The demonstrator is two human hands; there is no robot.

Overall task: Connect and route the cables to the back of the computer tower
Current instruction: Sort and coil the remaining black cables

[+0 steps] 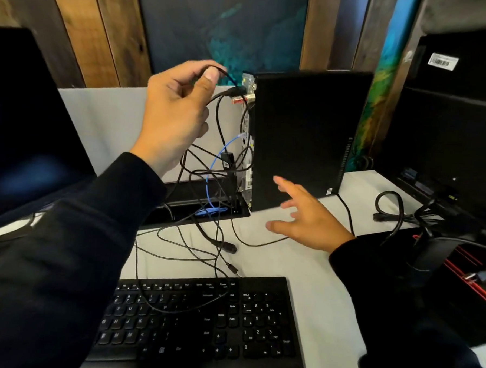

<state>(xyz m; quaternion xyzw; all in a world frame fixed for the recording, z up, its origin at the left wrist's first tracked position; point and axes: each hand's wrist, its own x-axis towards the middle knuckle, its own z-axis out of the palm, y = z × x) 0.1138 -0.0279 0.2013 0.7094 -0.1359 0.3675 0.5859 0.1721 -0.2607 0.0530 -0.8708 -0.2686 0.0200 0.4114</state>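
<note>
Standing upright on the white desk (324, 272), the black computer tower (309, 136) turns its rear panel leftward, so its ports are mostly hidden edge-on. The left hand (175, 110) pinches a thin black cable (219, 70) between thumb and fingers beside the tower's top rear corner; which port its plug meets cannot be told. The right hand (305, 215), fingers spread and blurred, hovers near the tower's base. Tangled black leads and a blue cable (209, 179) crowd the desk slot (178, 205), trailing over the keyboard (200, 322). Monitors flank both sides.
</note>
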